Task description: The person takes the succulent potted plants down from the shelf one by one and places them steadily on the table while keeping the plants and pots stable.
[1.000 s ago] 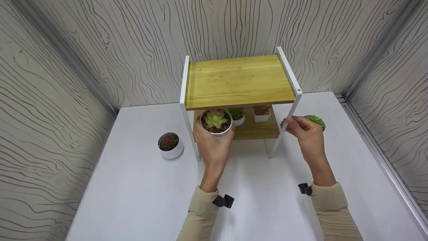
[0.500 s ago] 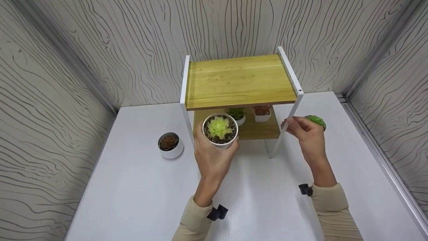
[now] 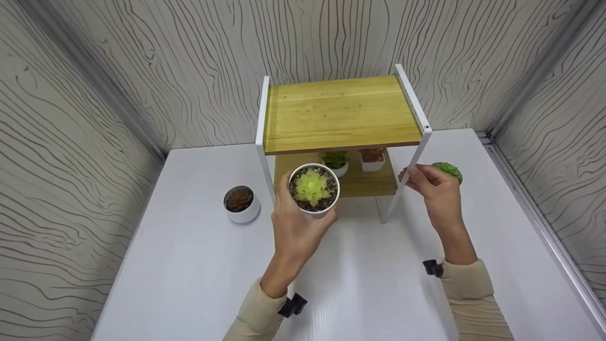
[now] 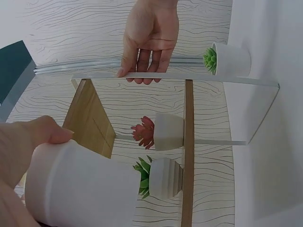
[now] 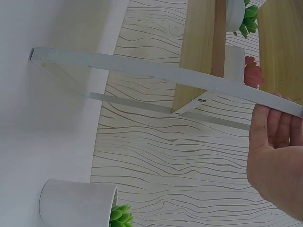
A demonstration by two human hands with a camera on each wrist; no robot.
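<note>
The left grip (image 3: 296,229) is wrapped round a white pot (image 3: 314,214), in front of the shelf (image 3: 341,113); the right grip (image 3: 440,192) pinches a front post (image 3: 415,154); beyond the left grip, a green plant (image 3: 335,163) and a reddish plant (image 3: 373,161) stand on the lower board (image 3: 367,187); left of that grip, a brown plant (image 3: 240,200) sits on the surface (image 3: 189,270).

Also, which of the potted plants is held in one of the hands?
The pale yellow-green succulent, gripped by the left hand; the other four plants stand on the lower shelf or the table.
</note>
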